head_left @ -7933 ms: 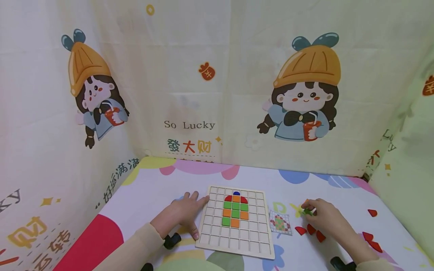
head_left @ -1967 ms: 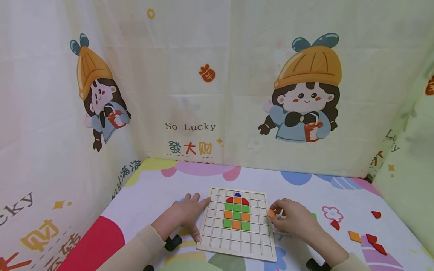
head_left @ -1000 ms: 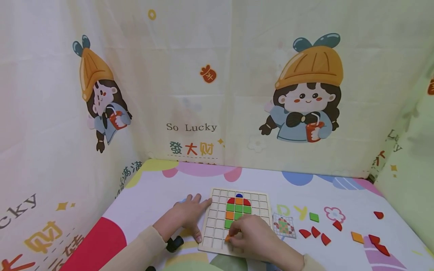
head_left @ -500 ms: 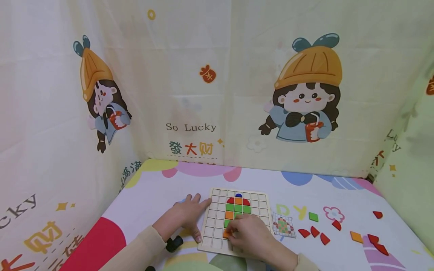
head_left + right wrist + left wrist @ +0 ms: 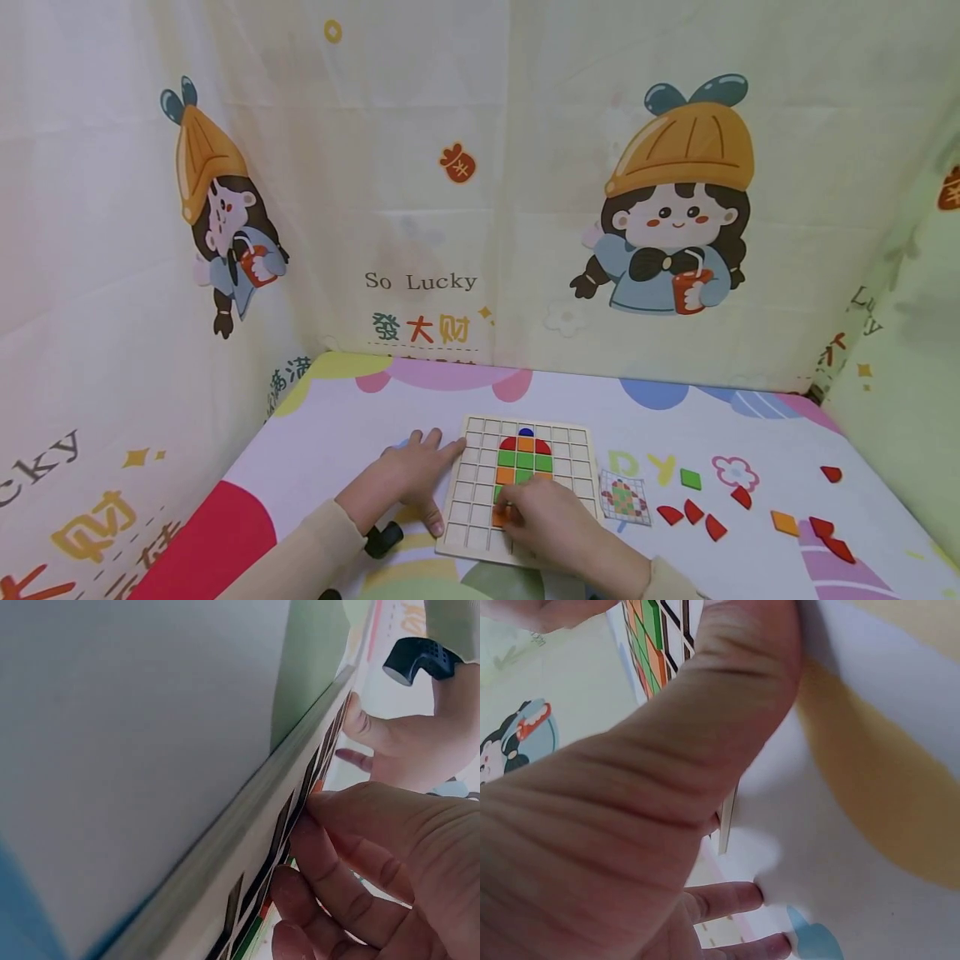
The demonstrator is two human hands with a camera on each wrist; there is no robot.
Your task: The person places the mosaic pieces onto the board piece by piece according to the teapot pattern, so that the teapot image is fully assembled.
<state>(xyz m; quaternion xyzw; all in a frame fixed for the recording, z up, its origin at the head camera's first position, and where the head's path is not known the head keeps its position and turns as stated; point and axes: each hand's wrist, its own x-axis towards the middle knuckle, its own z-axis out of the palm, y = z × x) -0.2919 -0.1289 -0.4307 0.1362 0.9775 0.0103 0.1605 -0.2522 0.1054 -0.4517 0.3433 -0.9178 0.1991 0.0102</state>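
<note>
A wooden grid board [image 5: 468, 537] bears a pattern of green, orange and red tiles with a blue piece [image 5: 526, 432] at its top. My left hand [image 5: 408, 479] rests at the board's left edge, fingers spread and thumb near the lower corner. Over the lower part of the pattern, my right hand [image 5: 551, 512] pinches an orange square tile [image 5: 498, 518] with thumb and forefinger, low in a cell below the left green tile. That hand hides several cells. In the right wrist view, the thumb and fingertips [image 5: 322, 801] are right at the board's surface.
A printed pattern card [image 5: 624, 500] lies right of the board. Farther right are a loose green square tile [image 5: 691, 479], an orange square tile [image 5: 784, 523] and several red quarter-round pieces [image 5: 716, 527]. Printed cloth walls [image 5: 555, 208] enclose the table at the back and sides.
My right hand has moved left from the loose pieces to the board, bringing the orange tile into the pattern's lower left. A green tile joined the row above earlier. My left hand stays put.
</note>
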